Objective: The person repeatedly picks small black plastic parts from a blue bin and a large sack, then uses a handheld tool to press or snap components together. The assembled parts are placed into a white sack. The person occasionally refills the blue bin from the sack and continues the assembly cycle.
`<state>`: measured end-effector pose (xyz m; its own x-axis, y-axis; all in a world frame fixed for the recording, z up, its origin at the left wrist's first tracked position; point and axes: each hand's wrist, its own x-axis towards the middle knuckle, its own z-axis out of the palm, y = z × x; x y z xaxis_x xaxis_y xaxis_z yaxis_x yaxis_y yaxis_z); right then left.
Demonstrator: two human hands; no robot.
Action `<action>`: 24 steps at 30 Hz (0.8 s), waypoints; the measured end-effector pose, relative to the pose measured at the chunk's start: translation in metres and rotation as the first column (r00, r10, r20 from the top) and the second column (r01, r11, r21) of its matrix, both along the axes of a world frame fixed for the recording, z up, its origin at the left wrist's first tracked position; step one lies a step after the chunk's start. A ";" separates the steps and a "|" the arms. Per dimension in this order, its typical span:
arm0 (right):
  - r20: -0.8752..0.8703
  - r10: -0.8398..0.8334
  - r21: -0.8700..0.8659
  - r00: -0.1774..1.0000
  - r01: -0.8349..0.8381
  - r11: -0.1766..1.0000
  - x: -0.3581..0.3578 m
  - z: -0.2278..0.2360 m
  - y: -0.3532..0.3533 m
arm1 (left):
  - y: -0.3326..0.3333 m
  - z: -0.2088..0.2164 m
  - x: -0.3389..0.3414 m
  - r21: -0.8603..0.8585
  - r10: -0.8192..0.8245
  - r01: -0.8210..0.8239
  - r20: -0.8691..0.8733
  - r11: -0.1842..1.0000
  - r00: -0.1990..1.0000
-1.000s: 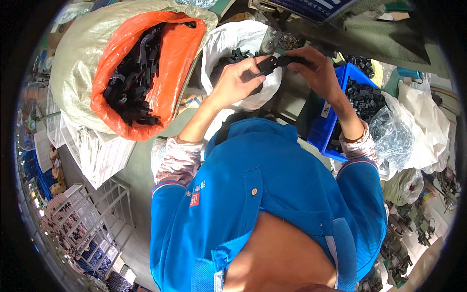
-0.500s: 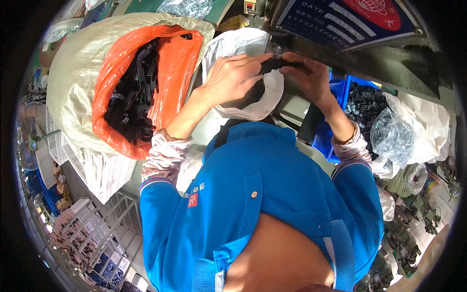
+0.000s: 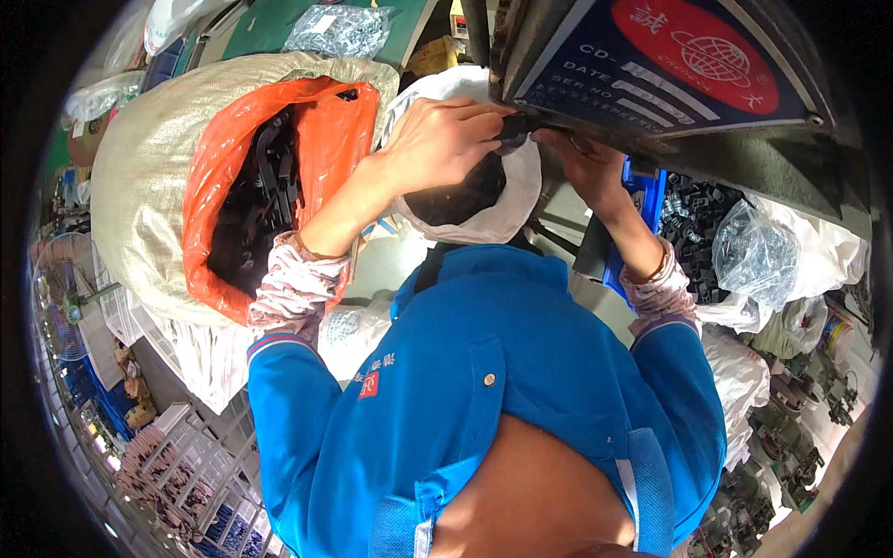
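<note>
My left hand (image 3: 445,139) is closed on a small black part (image 3: 523,125), its fingertips pinching the left end under the machine's lower edge. My right hand (image 3: 588,169) is at the other end of this part, thumb against it and fingers bent; the machine partly hides those fingertips. Below the hands stands a container lined with a white bag (image 3: 526,191), dark inside. To the left, an orange plastic bag (image 3: 337,139) inside a large woven sack (image 3: 139,186) holds many black parts (image 3: 270,177).
The machine (image 3: 651,139) with a blue and red plate overhangs my right hand. Right of that hand is a blue bin (image 3: 642,200) of small dark parts, with a clear plastic bag (image 3: 753,251) beside it. A wire rack (image 3: 200,474) stands at lower left.
The view has shifted slightly, and more of the machine's plate shows. My left hand's fingers have curled in closer around the black part; both hands stay by the machine.
</note>
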<state>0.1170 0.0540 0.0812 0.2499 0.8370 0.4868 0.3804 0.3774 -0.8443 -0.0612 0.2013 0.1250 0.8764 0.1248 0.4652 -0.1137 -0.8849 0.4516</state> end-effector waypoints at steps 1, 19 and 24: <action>0.042 -0.006 -0.004 0.999 0.006 1.000 0.003 -0.002 0.002 | 0.001 0.002 0.002 -0.028 0.008 -0.010 -0.049 1.000 0.999; 0.420 -0.049 -0.396 0.906 0.231 0.889 0.074 -0.064 0.018 | 0.001 -0.012 -0.008 -0.187 0.091 -0.136 -0.230 0.973 0.969; 0.868 -0.011 -0.296 0.497 0.534 0.792 0.080 -0.104 0.051 | 0.005 -0.020 -0.007 -0.244 0.065 -0.110 -0.183 0.963 0.981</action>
<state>0.1968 0.1052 -0.0223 0.2383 0.9573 0.1639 0.9681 -0.2206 -0.1188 -0.0685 0.2058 0.1048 0.9207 0.2982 0.2517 0.0581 -0.7426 0.6672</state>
